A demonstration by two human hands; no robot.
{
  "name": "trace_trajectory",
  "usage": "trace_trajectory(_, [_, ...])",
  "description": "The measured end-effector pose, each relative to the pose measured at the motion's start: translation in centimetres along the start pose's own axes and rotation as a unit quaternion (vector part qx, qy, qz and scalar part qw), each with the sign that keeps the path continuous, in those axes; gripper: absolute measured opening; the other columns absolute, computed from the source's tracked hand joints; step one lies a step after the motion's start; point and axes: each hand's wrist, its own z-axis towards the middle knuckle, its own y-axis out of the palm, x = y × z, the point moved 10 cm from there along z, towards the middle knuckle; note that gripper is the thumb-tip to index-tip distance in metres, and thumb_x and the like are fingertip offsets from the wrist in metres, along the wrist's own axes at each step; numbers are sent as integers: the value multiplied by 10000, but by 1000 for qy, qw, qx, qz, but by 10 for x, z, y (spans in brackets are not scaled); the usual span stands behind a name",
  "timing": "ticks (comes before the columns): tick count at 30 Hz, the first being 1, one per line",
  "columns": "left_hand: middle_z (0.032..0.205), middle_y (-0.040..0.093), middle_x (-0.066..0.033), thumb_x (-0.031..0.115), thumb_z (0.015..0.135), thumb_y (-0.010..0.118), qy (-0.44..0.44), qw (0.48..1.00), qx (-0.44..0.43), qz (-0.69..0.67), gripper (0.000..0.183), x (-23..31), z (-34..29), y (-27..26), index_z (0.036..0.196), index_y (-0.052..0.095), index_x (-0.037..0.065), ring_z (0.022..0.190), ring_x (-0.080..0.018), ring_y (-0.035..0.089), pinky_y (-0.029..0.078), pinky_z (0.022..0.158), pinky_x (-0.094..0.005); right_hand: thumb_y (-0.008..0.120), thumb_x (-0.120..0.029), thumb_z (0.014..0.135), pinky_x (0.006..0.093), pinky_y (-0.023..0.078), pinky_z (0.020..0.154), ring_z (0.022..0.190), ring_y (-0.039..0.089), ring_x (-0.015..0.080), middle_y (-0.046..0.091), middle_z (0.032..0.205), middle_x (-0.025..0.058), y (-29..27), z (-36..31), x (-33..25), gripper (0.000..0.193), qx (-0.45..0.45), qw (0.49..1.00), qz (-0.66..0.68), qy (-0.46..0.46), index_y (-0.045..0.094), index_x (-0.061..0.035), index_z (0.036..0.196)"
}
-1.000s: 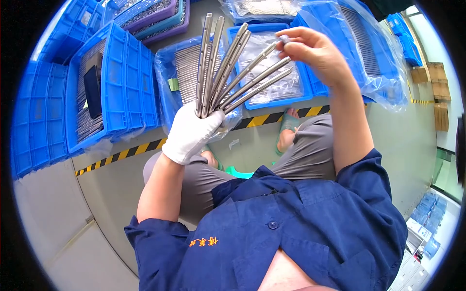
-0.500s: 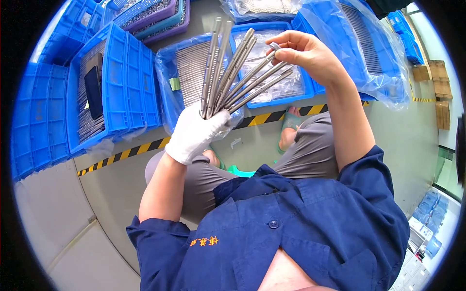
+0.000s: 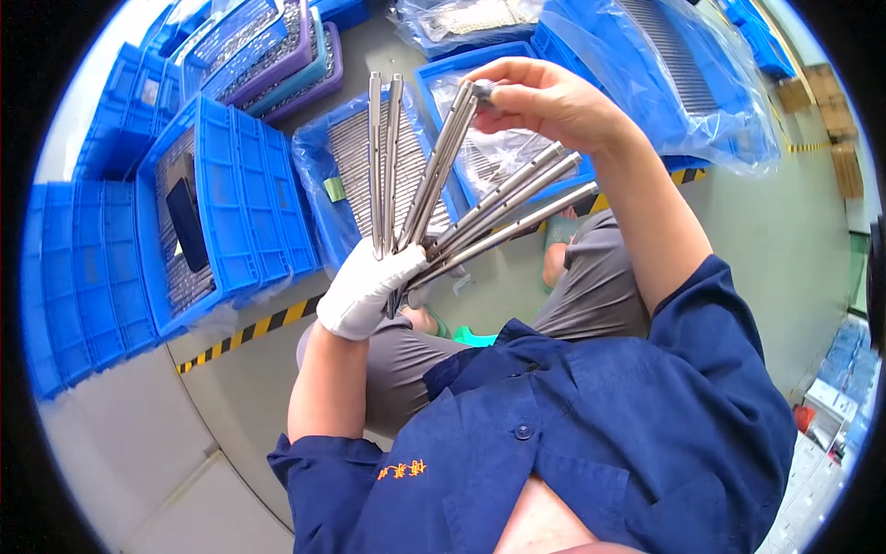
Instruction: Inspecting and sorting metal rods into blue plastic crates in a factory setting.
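The gloved left hand (image 3: pixel 365 294) clutches fanned metal rods (image 3: pixel 447 164) — the bare right hand (image 3: pixel 546 102) pinches a small grey piece (image 3: pixel 484 90) by their far ends.

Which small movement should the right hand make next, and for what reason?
Perhaps the right hand should ease the small grey piece gently against the tip of one of the middle metal rods: it pinches that piece right by their upper ends, and the gloved left hand grips the fanned rods low, leaving those ends free. Whether piece and rod touch is unclear.
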Motion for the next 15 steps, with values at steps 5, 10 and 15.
trace_trajectory(5, [761, 555, -19, 239, 740, 616, -31, 999, 10, 11, 311, -4, -2, 1, 938, 571, 3, 624, -62, 461, 357, 537, -188, 604, -214, 790, 312, 491, 784, 843, 598, 170, 583, 949, 97, 15, 0, -2, 351, -75, 992, 95, -23, 526, -16, 1069])
trace_trajectory(10, [673, 523, -1, 219, 759, 594, -34, 998, 49, -12, 240, -1, -3, 0, 880, 571, 14, 579, -53, 442, 342, 495, -199, 627, -219, 763, 317, 501, 760, 859, 591, 175, 585, 912, 98, 14, -10, -9, 360, -91, 994, 62, -16, 534, -11, 1041])
trace_trajectory(15, [634, 507, 12, 216, 773, 574, -8, 993, 89, 70, 202, 0, -4, -6, 816, 573, 19, 513, -53, 427, 340, 463, -195, 660, -200, 736, 282, 492, 740, 779, 582, 146, 590, 864, 82, 0, -10, 1, 359, -26, 998, -50, 28, 544, -24, 1027])
